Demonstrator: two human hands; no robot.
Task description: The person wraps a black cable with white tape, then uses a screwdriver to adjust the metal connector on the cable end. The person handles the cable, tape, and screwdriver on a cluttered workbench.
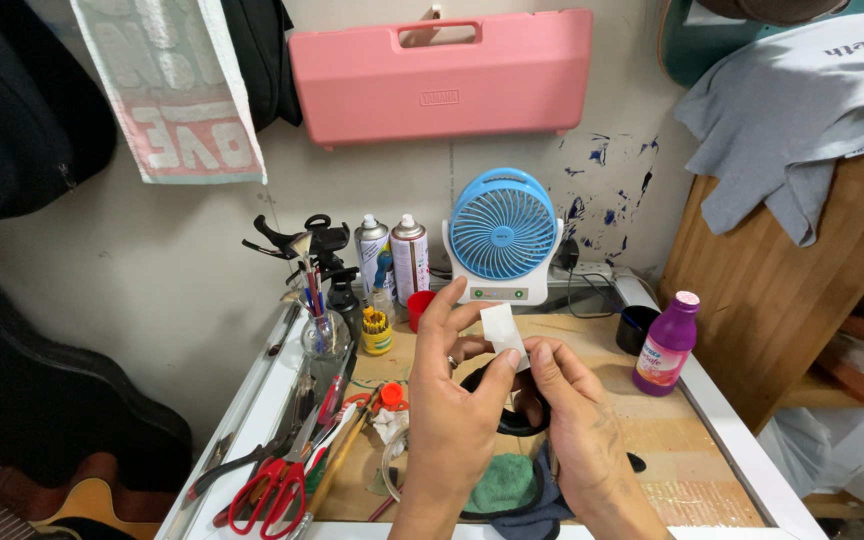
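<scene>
Here, both hands meet over the desk at a small white slip [501, 331].
The left hand [455, 400] and right hand [572, 420] pinch it from either side (long axis tilted upright), above a black ring [512, 425].

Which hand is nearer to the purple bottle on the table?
Right. The right hand is toward the middle of the table, with bare tabletop between it and the purple bottle at the right edge. The left hand is farther away, on the other side of the right hand.
</scene>
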